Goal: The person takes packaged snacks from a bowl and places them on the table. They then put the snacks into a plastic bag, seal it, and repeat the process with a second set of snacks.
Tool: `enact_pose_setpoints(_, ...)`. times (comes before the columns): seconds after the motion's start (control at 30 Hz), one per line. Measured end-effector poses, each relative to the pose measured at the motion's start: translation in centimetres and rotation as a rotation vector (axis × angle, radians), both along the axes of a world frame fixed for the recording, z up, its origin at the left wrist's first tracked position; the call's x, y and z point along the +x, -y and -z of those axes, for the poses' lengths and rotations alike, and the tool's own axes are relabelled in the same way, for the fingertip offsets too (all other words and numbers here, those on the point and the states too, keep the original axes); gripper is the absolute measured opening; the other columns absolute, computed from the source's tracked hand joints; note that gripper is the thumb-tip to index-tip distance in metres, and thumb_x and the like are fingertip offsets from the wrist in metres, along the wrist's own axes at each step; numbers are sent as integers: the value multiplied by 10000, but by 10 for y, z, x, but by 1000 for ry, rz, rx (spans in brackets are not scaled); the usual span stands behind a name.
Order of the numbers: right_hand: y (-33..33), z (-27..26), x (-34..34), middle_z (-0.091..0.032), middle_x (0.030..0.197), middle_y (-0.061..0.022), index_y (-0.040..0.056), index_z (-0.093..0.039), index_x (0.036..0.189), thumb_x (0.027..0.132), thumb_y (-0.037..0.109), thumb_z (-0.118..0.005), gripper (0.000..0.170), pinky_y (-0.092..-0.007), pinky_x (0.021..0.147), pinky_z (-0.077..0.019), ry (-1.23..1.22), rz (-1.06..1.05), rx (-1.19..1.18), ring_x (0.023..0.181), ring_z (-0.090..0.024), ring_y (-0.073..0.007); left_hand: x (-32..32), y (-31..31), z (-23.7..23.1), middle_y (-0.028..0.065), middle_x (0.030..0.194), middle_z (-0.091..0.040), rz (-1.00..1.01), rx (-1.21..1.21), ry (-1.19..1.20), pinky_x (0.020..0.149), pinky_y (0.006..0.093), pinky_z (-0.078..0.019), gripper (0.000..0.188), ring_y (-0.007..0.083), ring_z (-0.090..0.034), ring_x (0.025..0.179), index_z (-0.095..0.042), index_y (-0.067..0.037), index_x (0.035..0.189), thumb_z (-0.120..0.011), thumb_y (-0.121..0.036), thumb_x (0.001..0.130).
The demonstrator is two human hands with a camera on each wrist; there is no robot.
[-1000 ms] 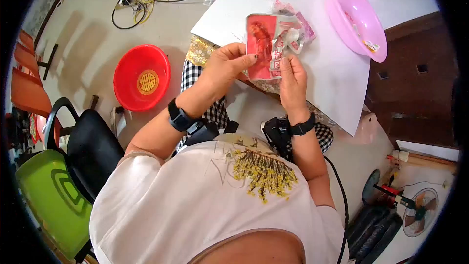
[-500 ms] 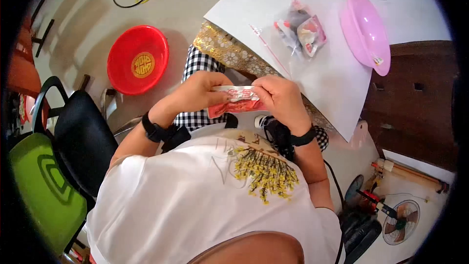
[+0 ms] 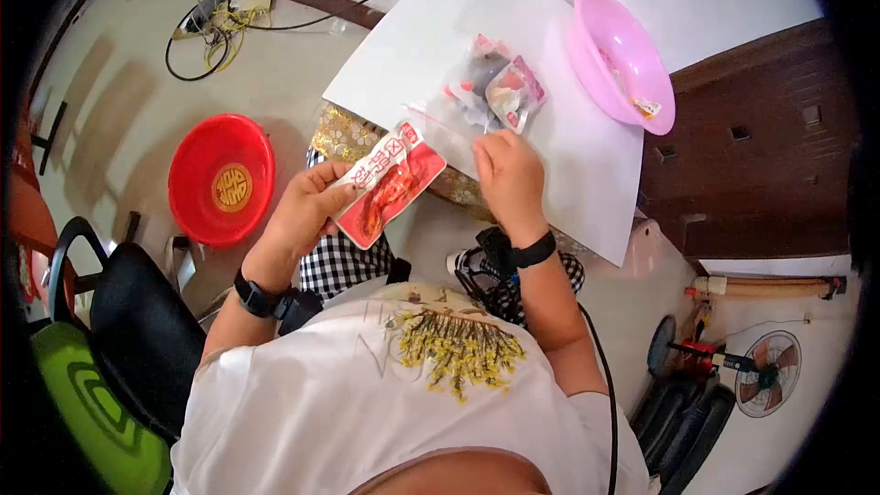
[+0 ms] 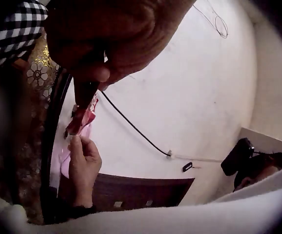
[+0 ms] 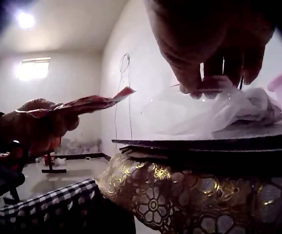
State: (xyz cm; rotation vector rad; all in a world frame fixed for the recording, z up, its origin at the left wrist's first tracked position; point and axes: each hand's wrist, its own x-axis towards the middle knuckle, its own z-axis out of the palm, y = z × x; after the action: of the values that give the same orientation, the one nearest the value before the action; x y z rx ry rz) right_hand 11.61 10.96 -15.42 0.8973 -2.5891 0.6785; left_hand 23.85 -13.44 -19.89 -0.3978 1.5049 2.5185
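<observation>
My left hand (image 3: 307,211) grips a flat red-and-white food packet (image 3: 396,185) by its left end, thumb on top. The packet is tilted, its printed face upward, with a picture of reddish food and red characters. At the table's near edge my right hand (image 3: 511,181) pinches the edge of a clear plastic bag (image 5: 243,109), fingers pointing down in the right wrist view. Inside the bag lie several small packets (image 3: 518,96), pink, white and dark. The left wrist view shows the left hand (image 4: 121,44) close up, with the packet (image 4: 84,119) mostly edge-on.
A pink basin (image 3: 623,60) with small scraps in it stands at the white tabletop's (image 3: 403,46) far right. The red basin (image 3: 220,179) is on the floor to the left, near a black chair (image 3: 137,330). Gold floral cloth (image 5: 155,195) hangs below the tabletop.
The packet, earlier held by both hands and lowered near the lap, is now in the left hand alone, raised with its face up. My right hand has let go of it and moved to the bag.
</observation>
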Motion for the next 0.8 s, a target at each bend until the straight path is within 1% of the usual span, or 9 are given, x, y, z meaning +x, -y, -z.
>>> enact_pose_setpoints(0.1,-1,0,-5,-594,768,-109,48,-608,795,810,89,-608,43,-414,620,-464,1,0,-113,724,-581,-332,-4,-4,-13,27,805,-640,-11,2,30,410,127,-343,202,1,-469,500,-579,19,1090,-555,-71,911)
enact_pose_setpoints(0.17,-3,1,-8,-606,781,-111,46,-610,798,808,85,-605,41,-412,626,-467,60,39,-91,726,-589,-327,-9,-6,-8,28,810,-643,-13,40,12,411,126,-343,206,-3,-468,498,-577,27,1095,-551,-69,914)
enact_pose_setpoints(0.23,-2,2,-10,-601,775,-115,40,-606,791,804,79,-607,41,-409,621,-467,108,57,-107,718,-587,-327,-12,-5,-17,34,843,-650,20,38,4,391,136,-352,214,-1,-487,496,-571,20,1097,-582,-70,904)
enact_pose_setpoints(0.33,-1,1,-10,-592,769,-123,30,-597,802,801,62,-603,33,-403,620,-467,163,57,-179,709,-584,-327,-16,-10,-25,38,836,-652,15,41,13,384,131,-345,234,-2,-476,472,-565,34,1118,-574,-64,906)
enact_pose_setpoints(0.43,1,-2,-9,-590,791,-124,27,-591,825,805,44,-601,29,-397,620,-468,135,71,-211,712,-583,-322,-23,-13,-18,34,825,-651,68,76,11,383,125,-334,236,-5,-467,465,-563,37,1126,-563,-58,910)
enact_pose_setpoints(0.53,0,-4,-10,-595,824,-115,31,-599,863,809,34,-602,54,-392,627,-473,-5,8,-229,735,-593,-309,-34,-19,-25,21,799,-640,117,76,20,391,131,-339,248,-1,-460,458,-557,40,1143,-551,-64,918)
enact_pose_setpoints(0.63,-2,-10,-9,-595,839,-103,41,-619,880,808,31,-611,73,-384,634,-478,-90,-25,-222,756,-599,-296,-51,-29,-27,9,767,-622,147,146,2,396,137,-333,253,3,-448,450,-551,39,1153,-537,-77,929)
enact_pose_setpoints(0.67,-2,-11,-9,-595,838,-99,44,-624,885,805,34,-616,80,-381,636,-481,-104,-35,-223,757,-600,-292,-56,-34,-33,-2,747,-603,139,119,20,396,145,-323,266,6,-434,447,-544,32,1172,-531,-94,938)
enact_pose_setpoints(0.8,-2,-15,-9,-596,840,-83,52,-640,896,792,40,-633,106,-367,642,-489,-156,-44,-230,758,-602,-277,-76,-55,-41,-13,760,-596,102,176,8,404,147,-328,263,13,-435,467,-551,-7,1181,-539,-100,936)
